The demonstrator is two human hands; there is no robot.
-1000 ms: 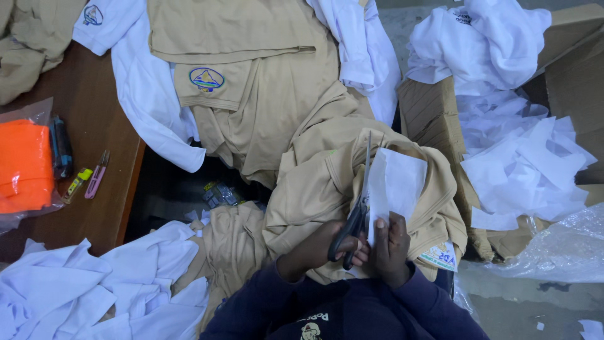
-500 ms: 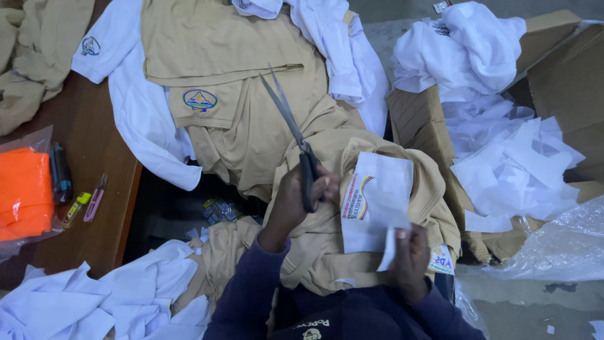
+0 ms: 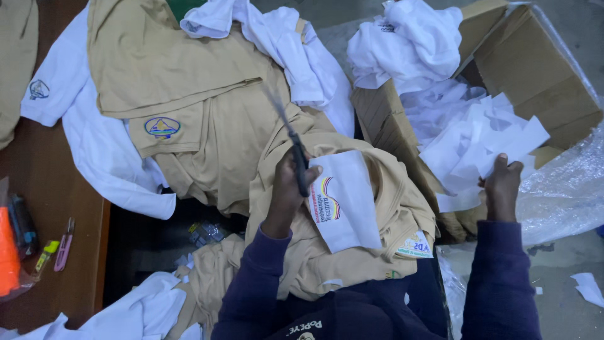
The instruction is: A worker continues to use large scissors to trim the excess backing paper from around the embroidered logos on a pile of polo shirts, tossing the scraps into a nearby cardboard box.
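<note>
My left hand (image 3: pixel 284 192) grips black-handled scissors (image 3: pixel 296 157), blades closed and pointing up and to the left. Just to its right, a white backing sheet with a coloured curved emblem (image 3: pixel 345 203) lies on a khaki shirt (image 3: pixel 384 208) draped over my lap. My right hand (image 3: pixel 501 187) is stretched out to the right over an open cardboard box (image 3: pixel 535 69). Its fingers are closed on a white paper scrap (image 3: pixel 511 143) at the top of a pile of similar scraps in the box.
Khaki shirts with a round badge (image 3: pixel 162 127) and white shirts (image 3: pixel 94 151) are heaped ahead. A brown table (image 3: pixel 38 208) at the left carries an orange packet (image 3: pixel 7 252), markers and pink snips (image 3: pixel 63 245). Clear plastic wrap (image 3: pixel 566 195) lies right of the box.
My right hand let go of the emblem sheet and swung right to the box with a white scrap. My left hand and the scissors lowered beside the sheet, which now rests on the shirt.
</note>
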